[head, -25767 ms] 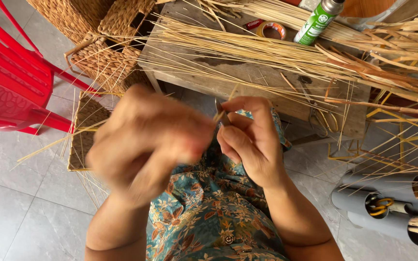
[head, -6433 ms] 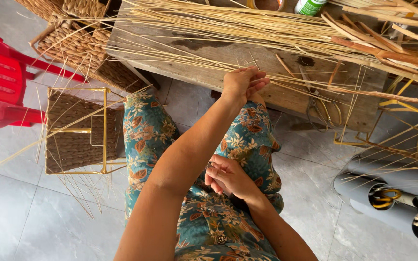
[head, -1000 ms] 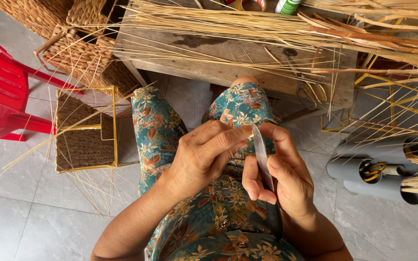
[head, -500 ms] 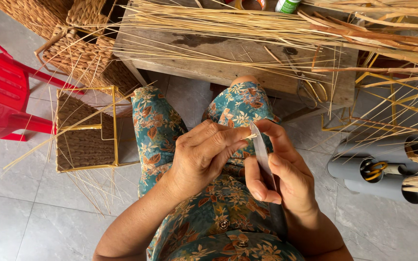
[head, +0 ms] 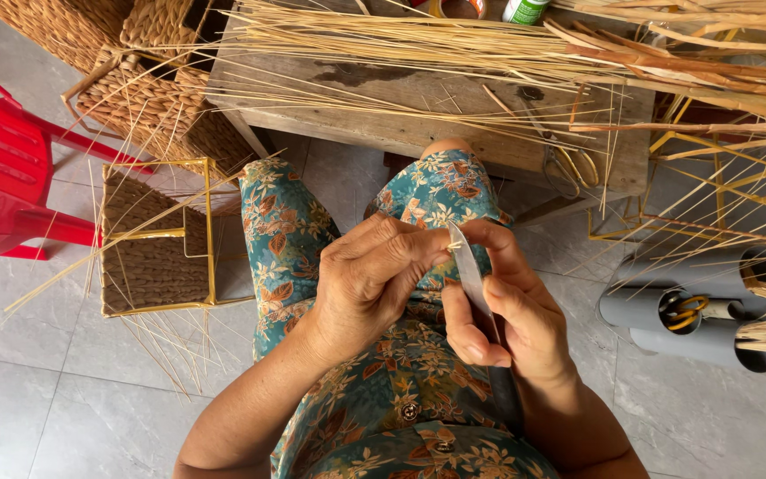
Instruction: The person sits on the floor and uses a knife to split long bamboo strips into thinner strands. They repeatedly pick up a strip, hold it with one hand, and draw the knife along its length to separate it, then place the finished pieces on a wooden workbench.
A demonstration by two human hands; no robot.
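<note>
Grey tile floor [head: 37, 390] lies under me, with a wooden bench [head: 418, 115] ahead heaped with straw [head: 454, 49]. My right hand [head: 511, 310] is closed around a flat grey blade [head: 470, 277], held upright over my lap. My left hand [head: 370, 284] pinches a thin pale strand [head: 456, 244] against its edge. The strand looks light, dry and brittle, so I judge it best gripped close to the blade. Scissors [head: 569, 164] hang off the bench, woven baskets [head: 157, 239] sit left beside a red chair [head: 2, 177], grey tubes [head: 693, 306] right. Loose stalks cross everywhere.
</note>
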